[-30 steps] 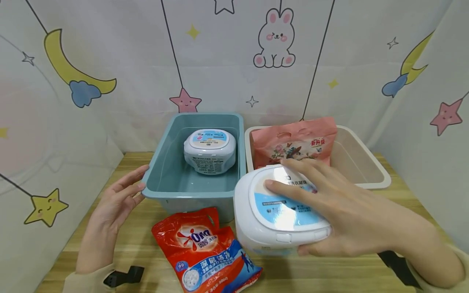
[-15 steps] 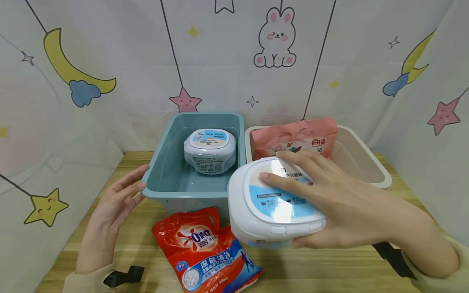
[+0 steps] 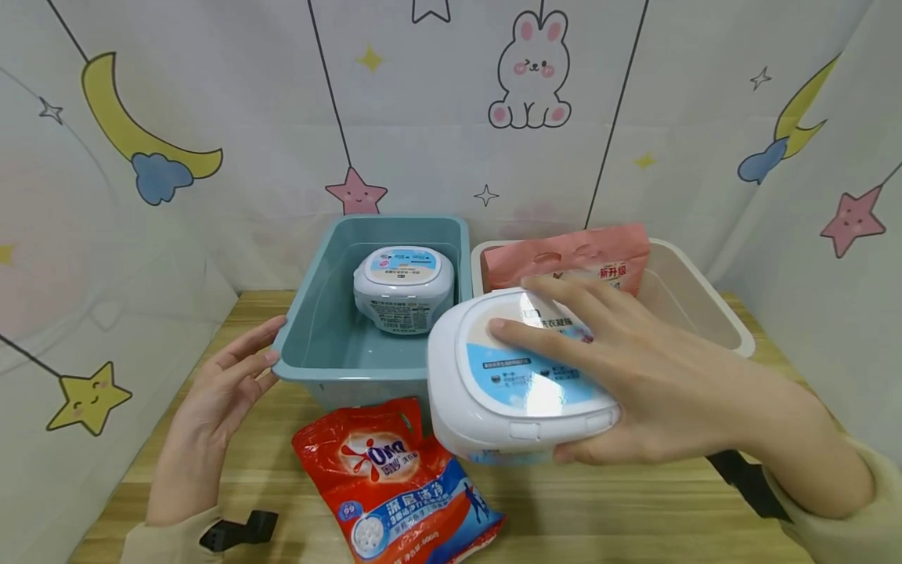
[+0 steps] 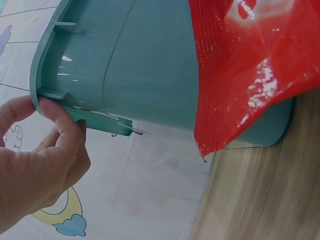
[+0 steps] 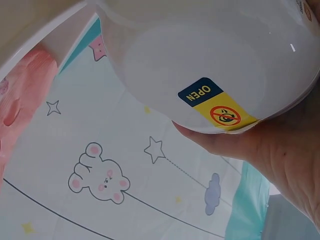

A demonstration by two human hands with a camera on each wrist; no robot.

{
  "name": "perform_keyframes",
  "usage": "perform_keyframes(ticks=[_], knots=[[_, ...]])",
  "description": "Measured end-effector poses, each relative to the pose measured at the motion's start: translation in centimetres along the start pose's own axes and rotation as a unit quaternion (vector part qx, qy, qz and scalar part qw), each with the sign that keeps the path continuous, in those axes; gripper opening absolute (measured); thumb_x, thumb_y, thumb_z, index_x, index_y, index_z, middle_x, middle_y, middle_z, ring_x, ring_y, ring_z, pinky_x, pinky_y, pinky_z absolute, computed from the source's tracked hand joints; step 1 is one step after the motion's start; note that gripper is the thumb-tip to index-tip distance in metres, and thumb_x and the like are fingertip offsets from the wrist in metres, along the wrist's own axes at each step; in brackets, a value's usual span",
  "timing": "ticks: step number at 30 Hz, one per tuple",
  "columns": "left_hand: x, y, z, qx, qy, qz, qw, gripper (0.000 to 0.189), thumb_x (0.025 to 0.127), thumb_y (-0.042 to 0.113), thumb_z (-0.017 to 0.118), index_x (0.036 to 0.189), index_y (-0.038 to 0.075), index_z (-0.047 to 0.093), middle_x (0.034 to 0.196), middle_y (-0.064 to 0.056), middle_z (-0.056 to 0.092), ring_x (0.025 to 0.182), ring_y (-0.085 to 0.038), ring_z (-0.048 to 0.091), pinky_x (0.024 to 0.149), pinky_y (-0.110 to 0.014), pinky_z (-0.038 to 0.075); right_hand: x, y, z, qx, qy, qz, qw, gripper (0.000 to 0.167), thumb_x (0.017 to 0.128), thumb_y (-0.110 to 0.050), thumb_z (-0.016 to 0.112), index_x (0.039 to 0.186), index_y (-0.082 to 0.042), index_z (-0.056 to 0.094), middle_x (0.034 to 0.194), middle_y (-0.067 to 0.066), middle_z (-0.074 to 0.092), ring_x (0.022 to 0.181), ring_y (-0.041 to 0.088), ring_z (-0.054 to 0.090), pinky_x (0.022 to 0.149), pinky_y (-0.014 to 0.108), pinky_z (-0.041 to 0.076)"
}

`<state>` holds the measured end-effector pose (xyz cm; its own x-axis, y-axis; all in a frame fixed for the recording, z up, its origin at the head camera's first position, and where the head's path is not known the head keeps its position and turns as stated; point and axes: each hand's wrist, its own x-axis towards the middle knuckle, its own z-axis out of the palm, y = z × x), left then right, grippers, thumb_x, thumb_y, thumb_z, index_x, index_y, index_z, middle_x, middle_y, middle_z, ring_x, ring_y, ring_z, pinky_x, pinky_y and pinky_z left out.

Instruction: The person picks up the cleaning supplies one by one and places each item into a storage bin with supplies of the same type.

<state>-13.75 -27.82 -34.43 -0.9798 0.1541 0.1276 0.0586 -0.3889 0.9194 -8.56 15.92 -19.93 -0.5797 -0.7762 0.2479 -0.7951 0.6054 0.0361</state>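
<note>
My right hand (image 3: pixel 634 384) grips a white plastic tub of laundry pods (image 3: pixel 521 392) with a blue and cream lid label. It is held tilted in the air before the two bins, and an OPEN sticker (image 5: pixel 201 92) shows in the right wrist view. My left hand (image 3: pixel 221 392) pinches the left front rim of a blue-green bin (image 3: pixel 366 375); the left wrist view shows thumb and fingers on that rim (image 4: pixel 35 85). Inside the bin stands a similar pod tub (image 3: pixel 404 294). In front of it lies a red bag of OMO detergent (image 3: pixel 402 478).
Right of the blue-green bin stands a cream bin (image 3: pixel 719 329) with a pink printed bag (image 3: pixel 564 254) upright in it. The lifted tub partly hides that bag. A patterned cloth backdrop (image 3: pixel 282 157) closes off the back and sides of the wooden table (image 3: pixel 634 517).
My right hand has carried the pod tub a little left and up, towards the blue-green bin. The left hand and the red bag have stayed put.
</note>
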Motion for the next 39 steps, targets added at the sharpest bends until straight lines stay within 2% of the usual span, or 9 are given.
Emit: perform_keyframes(ticks=[8, 18, 26, 33, 36, 39], knots=[[0.0, 0.1, 0.0, -0.004, 0.000, -0.001, 1.0000, 0.039, 0.096, -0.006, 0.047, 0.125, 0.013, 0.064, 0.117, 0.004, 0.061, 0.095, -0.010, 0.067, 0.083, -0.023, 0.055, 0.7, 0.1, -0.4, -0.003, 0.017, -0.014, 0.9998, 0.099, 0.067, -0.066, 0.075, 0.150, -0.039, 0.028, 0.158, 0.001, 0.020, 0.139, 0.021, 0.025, 0.100, 0.053, 0.043], [0.0, -0.1, 0.0, 0.004, 0.002, 0.001, 1.0000, 0.039, 0.095, -0.006, 0.047, 0.125, 0.013, 0.064, 0.118, 0.004, 0.061, 0.096, -0.010, 0.067, 0.083, -0.023, 0.056, 1.5, 0.1, -0.4, -0.004, 0.011, 0.004, 0.9999, 0.098, 0.068, -0.066, 0.073, 0.149, -0.042, 0.026, 0.159, 0.000, 0.019, 0.140, 0.022, 0.025, 0.103, 0.059, 0.039], [0.0, -0.2, -0.1, 0.003, 0.000, 0.004, 1.0000, 0.040, 0.095, -0.007, 0.047, 0.124, 0.013, 0.065, 0.117, 0.004, 0.062, 0.096, -0.010, 0.067, 0.083, -0.023, 0.056, 2.5, 0.3, -1.0, 0.000, 0.012, -0.007, 0.9999, 0.096, 0.070, -0.064, 0.073, 0.150, -0.040, 0.025, 0.158, 0.000, 0.018, 0.139, 0.023, 0.027, 0.098, 0.050, 0.048], [0.0, -0.1, -0.1, 0.003, 0.000, 0.003, 1.0000, 0.039, 0.095, -0.006, 0.048, 0.125, 0.013, 0.065, 0.117, 0.004, 0.062, 0.096, -0.010, 0.067, 0.083, -0.023, 0.056, 3.4, 0.3, -1.3, 0.010, -0.017, 0.029, 0.9994, 0.095, 0.071, -0.063, 0.072, 0.149, -0.047, 0.020, 0.160, -0.002, 0.016, 0.141, 0.026, 0.023, 0.104, 0.057, 0.038], [0.0, -0.2, -0.1, 0.005, 0.002, 0.003, 1.0000, 0.039, 0.095, -0.006, 0.048, 0.125, 0.013, 0.065, 0.117, 0.004, 0.062, 0.095, -0.010, 0.067, 0.082, -0.023, 0.056, 3.9, 0.5, -1.3, 0.003, -0.014, 0.021, 0.9997, 0.094, 0.072, -0.064, 0.071, 0.150, -0.045, 0.021, 0.159, 0.000, 0.017, 0.141, 0.027, 0.023, 0.104, 0.057, 0.038], [0.0, -0.2, -0.2, 0.006, 0.005, 0.001, 1.0000, 0.039, 0.095, -0.005, 0.048, 0.124, 0.014, 0.065, 0.117, 0.004, 0.061, 0.095, -0.010, 0.067, 0.082, -0.023, 0.056, 4.4, 0.9, -1.3, -0.008, 0.001, 0.001, 1.0000, 0.093, 0.072, -0.065, 0.070, 0.150, -0.041, 0.025, 0.158, 0.002, 0.020, 0.138, 0.027, 0.027, 0.101, 0.052, 0.041]])
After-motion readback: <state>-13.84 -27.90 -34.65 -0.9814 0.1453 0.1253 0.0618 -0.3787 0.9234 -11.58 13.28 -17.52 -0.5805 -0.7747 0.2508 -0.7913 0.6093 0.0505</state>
